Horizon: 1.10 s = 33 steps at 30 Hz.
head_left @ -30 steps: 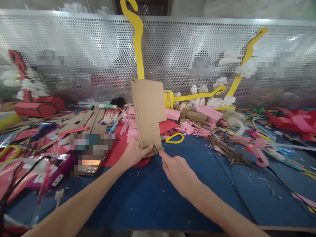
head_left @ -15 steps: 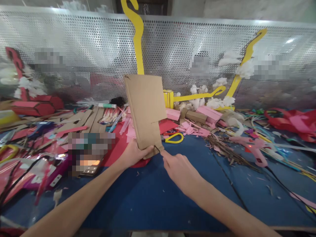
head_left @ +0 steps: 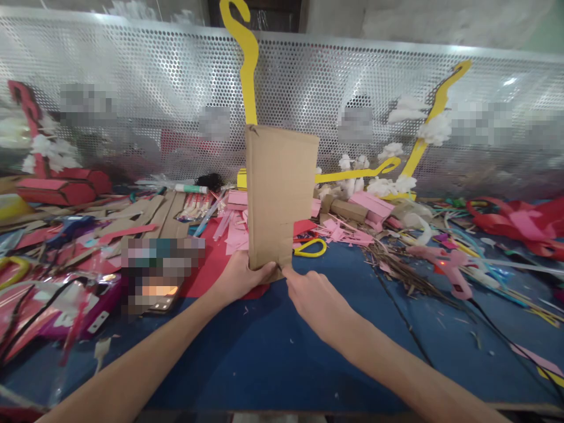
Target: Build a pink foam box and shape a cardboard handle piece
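Note:
I hold a brown cardboard piece [head_left: 277, 194] upright above a blue table [head_left: 282, 352]. My left hand [head_left: 240, 276] grips its lower left corner, thumb on the front face. The fingertips of my right hand [head_left: 315, 299] pinch the bottom right edge of the same piece. The cardboard now looks like a tall rectangle, slightly wider at the top.
A perforated metal screen [head_left: 132, 100] backs the table, with yellow hook shapes [head_left: 249, 64] leaning on it. Pink paper scraps [head_left: 348, 232], cardboard strips [head_left: 145, 214], a yellow loop [head_left: 311, 249], a phone [head_left: 161, 288] and red ribbon [head_left: 524, 226] clutter the surface. Dry twigs [head_left: 396, 270] lie to the right.
The cardboard has turned and straightened: its notched right side no longer shows and it stands more upright. Both hands kept their grip at its bottom edge.

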{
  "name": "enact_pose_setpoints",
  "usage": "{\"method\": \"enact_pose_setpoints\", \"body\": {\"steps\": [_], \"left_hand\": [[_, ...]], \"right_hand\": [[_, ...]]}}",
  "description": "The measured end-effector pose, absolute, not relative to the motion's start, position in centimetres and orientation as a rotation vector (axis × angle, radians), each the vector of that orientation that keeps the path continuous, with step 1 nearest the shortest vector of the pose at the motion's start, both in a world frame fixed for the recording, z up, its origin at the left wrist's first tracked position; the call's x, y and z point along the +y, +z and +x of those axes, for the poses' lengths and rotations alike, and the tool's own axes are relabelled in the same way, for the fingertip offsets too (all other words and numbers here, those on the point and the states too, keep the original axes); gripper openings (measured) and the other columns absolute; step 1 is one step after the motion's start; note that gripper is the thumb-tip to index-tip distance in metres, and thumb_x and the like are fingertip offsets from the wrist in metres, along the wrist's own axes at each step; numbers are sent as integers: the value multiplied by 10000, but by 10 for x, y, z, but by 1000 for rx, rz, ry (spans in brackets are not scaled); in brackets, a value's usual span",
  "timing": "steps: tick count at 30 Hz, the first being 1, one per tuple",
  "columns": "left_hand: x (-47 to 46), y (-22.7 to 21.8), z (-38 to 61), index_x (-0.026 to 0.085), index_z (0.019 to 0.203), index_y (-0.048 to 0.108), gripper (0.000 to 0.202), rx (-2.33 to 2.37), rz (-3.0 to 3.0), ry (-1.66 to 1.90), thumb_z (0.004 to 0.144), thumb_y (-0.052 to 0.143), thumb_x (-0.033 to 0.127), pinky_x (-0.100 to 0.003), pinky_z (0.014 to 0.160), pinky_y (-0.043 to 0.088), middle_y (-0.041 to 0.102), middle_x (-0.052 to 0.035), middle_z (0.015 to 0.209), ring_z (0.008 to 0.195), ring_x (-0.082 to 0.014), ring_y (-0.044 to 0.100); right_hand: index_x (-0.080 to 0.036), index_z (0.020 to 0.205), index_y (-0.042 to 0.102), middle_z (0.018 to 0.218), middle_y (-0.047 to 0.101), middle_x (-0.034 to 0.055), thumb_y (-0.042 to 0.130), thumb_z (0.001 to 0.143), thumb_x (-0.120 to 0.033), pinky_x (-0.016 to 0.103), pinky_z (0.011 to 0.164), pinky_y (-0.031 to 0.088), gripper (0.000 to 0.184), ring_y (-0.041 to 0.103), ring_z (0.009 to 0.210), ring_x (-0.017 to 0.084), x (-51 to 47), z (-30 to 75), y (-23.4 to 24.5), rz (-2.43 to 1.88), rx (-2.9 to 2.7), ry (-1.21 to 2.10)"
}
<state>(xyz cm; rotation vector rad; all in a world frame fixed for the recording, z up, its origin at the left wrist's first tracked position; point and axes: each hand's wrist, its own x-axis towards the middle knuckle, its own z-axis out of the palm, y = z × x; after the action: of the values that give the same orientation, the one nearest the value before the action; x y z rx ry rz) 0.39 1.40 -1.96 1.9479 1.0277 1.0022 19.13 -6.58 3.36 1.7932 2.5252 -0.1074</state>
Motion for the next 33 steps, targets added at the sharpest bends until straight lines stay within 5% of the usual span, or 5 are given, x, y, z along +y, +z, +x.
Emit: {"method": "enact_pose_setpoints", "body": {"steps": [15, 28, 33], "left_hand": [[15, -18, 5, 109, 1161, 728, 437, 1048, 1940, 1007, 867, 671, 427, -394, 933, 599, 783, -108, 1146, 1038, -293, 746], [12, -15, 6, 103, 1202, 698, 474, 978, 1862, 1027, 835, 712, 403, -408, 976, 598, 761, -123, 1204, 1094, -302, 733], [4, -13, 9, 104, 1125, 720, 391, 931, 1881, 970, 880, 668, 405, -375, 853, 632, 792, -108, 1091, 983, -289, 758]], "right_hand": [[-179, 1339, 573, 781, 751, 120, 413, 1047, -180, 293, 552, 350, 333, 750, 722, 277, -80, 191, 26, 1915, 2456, -107], [-193, 1333, 584, 807, 751, 136, 403, 1055, -199, 285, 571, 354, 331, 751, 750, 286, -79, 189, 34, 1956, 2427, -138], [-179, 1268, 612, 862, 750, 155, 426, 1033, -161, 291, 605, 383, 300, 754, 794, 290, -67, 187, 33, 1963, 2437, -192]]}}
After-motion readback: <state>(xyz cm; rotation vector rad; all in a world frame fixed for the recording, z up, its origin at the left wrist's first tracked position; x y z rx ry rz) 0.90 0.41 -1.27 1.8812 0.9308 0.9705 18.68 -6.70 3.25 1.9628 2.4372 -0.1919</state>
